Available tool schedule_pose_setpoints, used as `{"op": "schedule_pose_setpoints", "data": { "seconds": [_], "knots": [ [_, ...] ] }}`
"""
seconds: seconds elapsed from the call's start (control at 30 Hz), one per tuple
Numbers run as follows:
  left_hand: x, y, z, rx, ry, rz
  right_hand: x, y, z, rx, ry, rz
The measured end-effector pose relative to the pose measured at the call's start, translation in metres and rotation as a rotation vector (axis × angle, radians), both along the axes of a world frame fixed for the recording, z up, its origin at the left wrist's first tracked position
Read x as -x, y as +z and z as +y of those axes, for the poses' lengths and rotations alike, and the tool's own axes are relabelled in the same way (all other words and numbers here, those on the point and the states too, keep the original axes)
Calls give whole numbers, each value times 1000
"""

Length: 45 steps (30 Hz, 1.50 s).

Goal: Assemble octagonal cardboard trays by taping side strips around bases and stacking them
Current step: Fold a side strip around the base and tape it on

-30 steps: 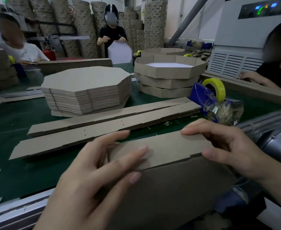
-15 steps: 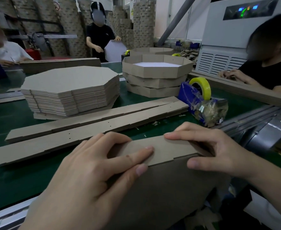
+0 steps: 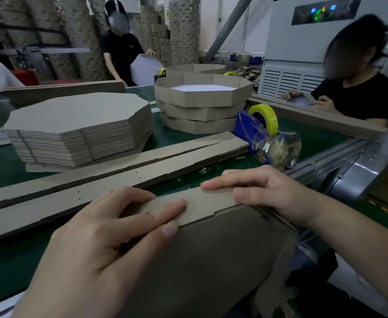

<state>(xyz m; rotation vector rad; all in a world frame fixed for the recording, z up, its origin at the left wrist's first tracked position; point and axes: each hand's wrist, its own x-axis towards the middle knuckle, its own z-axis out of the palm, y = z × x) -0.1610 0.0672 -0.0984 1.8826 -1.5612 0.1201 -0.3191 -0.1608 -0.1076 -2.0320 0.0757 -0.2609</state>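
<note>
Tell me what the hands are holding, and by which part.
Left hand and right hand both pinch the side strip along its folded top edge, against the base.

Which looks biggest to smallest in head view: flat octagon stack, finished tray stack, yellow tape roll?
1. flat octagon stack
2. finished tray stack (farther back, so real order unsure)
3. yellow tape roll
</note>
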Motion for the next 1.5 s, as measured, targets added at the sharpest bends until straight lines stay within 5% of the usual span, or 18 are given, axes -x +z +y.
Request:
{"op": "schedule_pose_setpoints", "data": {
  "seconds": [0.3,0.5,0.9,1.23,1.5],
  "knots": [
    [-3,-2,-4,-21,-24,73,-7,7,-2,-158,71,50],
    [-8,-5,-4,-34,-27,101,-5,4,-2,-47,23,38],
    [-17,-12,-9,-6,-48,119,-14,2,-5,-312,86,109],
    [-10,-6,-8,-63,-90,24,-1,-1,-6,147,37,50],
    [-8,-7,-11,-15,-74,70,-5,2,-9,-172,108,61]
  ]
}}
